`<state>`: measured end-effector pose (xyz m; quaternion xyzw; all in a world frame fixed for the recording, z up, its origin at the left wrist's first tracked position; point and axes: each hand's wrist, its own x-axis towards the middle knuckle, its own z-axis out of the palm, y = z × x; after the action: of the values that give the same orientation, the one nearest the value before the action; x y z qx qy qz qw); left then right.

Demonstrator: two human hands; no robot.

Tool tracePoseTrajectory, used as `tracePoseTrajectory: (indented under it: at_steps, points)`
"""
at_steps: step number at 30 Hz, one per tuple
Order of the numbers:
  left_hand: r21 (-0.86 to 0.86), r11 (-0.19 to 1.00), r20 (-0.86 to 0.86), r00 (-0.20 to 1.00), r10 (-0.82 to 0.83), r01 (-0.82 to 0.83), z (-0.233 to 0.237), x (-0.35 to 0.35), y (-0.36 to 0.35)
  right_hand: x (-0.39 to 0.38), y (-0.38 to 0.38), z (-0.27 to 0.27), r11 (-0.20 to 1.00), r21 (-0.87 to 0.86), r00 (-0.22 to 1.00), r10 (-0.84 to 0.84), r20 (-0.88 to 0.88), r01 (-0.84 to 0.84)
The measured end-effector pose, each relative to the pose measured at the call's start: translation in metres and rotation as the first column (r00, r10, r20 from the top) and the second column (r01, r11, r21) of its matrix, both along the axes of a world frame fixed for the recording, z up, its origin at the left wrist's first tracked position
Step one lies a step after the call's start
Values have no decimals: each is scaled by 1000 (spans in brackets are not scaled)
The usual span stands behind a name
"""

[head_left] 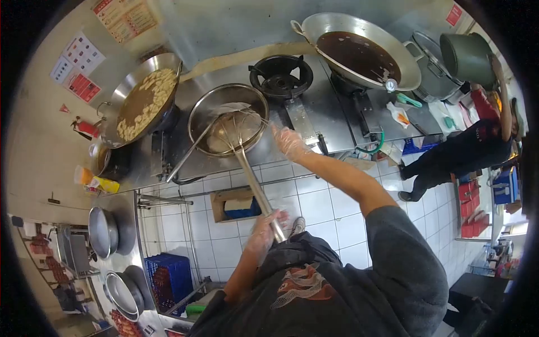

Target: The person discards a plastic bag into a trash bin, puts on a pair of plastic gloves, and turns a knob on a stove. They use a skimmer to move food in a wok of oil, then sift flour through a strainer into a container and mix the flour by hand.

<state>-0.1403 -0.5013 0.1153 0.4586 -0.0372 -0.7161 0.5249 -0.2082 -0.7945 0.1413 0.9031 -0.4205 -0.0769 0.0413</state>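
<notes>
Hands: two, both in clear gloves; the left hand grips the whisk's handle low down, while the right hand is at the bowl's right rim, and I can't tell whether it grips anything.
Whisk: one whisk, wires down in the bowl, handle slanting back toward the person's waist.
Mixing bowl: one metal bowl on the steel counter, pale mix inside; one long-handled tool leans out over its left edge.
Woks: two; the left wok holds many pale pieces in oil, the right wok dark liquid.
Bare burner: one burner, between bowl and right wok.
Side-table bowls: two metal bowls.
Co-worker: one person, an arm raised to one big pot.
</notes>
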Motion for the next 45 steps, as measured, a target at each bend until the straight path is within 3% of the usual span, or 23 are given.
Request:
tracePoseTrajectory:
  at_steps: [2,5,9,11,12,15,16,18,19,20,22,23,25,29,31,33,35,37,40,41,42,43,45]
  points:
    - [-30,1000,49,999,-1,3,3,27,17,-9,-7,17,996,-1,996,86,-24,-86]
    - [-97,992,151,987,-63,78,-4,72,42,-37,-28,48,999,-23,975,-32,221,38]
    - [-214,964,184,975,-122,160,-32,112,61,-116,-23,154,990,-47,952,-111,286,130]
    - [-275,960,-13,999,-52,47,-17,112,65,-158,-16,213,957,-195,957,-166,237,214]
    - [-294,956,-112,994,-19,-15,-13,111,68,-203,-47,205,954,-234,939,-103,327,186]
    - [-48,977,-48,977,206,-208,-61,115,89,-277,-71,266,865,-399,941,-208,268,305]
    - [22,968,82,965,247,-250,-77,112,99,-320,-106,270,861,-348,922,-300,243,371]
    - [144,920,221,918,330,-365,-135,105,132,-348,-110,308,900,-264,895,-232,382,346]
    - [201,880,234,894,383,-430,-172,96,153,-372,-135,318,841,-257,874,-420,245,476]
    - [216,827,292,842,453,-520,-188,70,170,-406,-172,313,742,-165,743,-573,346,650]
    - [376,652,351,752,558,-658,-196,18,180,-449,-219,311,684,-326,751,-639,163,653]
    - [514,517,356,718,598,-685,-198,-5,177,-481,-249,309,750,-352,809,-587,37,560]
    - [648,468,239,744,624,-601,-213,-58,186,-544,-304,292,873,-344,870,-436,-230,346]
    - [712,510,211,839,501,-483,-200,-154,157,-586,-371,273,958,-163,854,-285,-435,237]
    - [711,540,233,876,423,-450,-184,-185,136,-568,-384,269,956,24,841,-245,-483,292]
    - [711,554,264,894,362,-434,-153,-206,103,-526,-380,269,842,275,808,-276,-520,464]
    - [716,543,293,895,338,-439,-142,-218,81,-487,-382,276,593,506,766,-347,-542,627]
    - [695,507,324,851,413,-510,-195,-225,102,-454,-381,273,308,633,699,-414,-583,710]
    - [708,524,235,858,456,-473,-280,-226,150,-420,-380,260,66,710,642,-492,-588,701]
    - [536,698,-140,765,628,-475,-308,-217,169,-411,-381,259,77,724,651,-510,-562,686]
    - [330,835,-635,552,541,-440,-323,-209,178,-402,-383,257,88,737,659,-527,-536,670]
    - [116,922,-889,376,262,-370,-316,-201,173,-381,-358,267,126,797,701,-570,-429,591]
    - [111,941,-786,552,280,-320,-325,-197,170,-367,-350,261,138,871,671,-697,-252,471]
